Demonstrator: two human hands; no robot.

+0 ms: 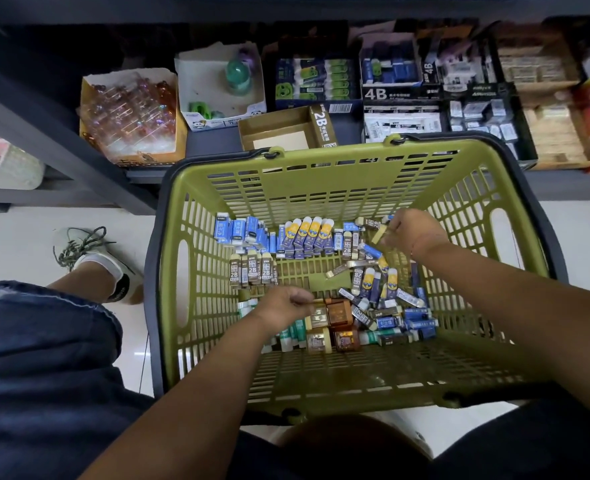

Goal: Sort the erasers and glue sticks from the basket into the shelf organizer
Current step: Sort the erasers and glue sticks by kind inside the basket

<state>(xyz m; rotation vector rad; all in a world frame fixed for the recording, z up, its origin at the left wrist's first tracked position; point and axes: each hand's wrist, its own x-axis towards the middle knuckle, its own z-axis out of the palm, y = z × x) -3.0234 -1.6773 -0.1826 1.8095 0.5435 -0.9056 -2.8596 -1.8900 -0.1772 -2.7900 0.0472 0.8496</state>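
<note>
A green basket (321,168) sits on the floor in front of me, holding several erasers and glue sticks. Brown 2B erasers (252,270) stand in a row at the left, blue erasers (238,230) behind them, and yellow-and-blue ones (309,233) in the middle. A loose pile (387,306) lies at the right. Glue sticks (293,332) lie at the near side beside brown-wrapped blocks (338,315). My right hand (413,230) pinches a cream eraser (378,234) at the far right. My left hand (284,301) is curled over the near items; what it holds is hidden.
The shelf beyond the basket carries display boxes: an empty brown 2B box (286,128), a 4B box (390,74), a green-and-blue eraser box (316,81), a white box (217,84) and a box of clear items (130,112). My shoe (89,258) rests left of the basket.
</note>
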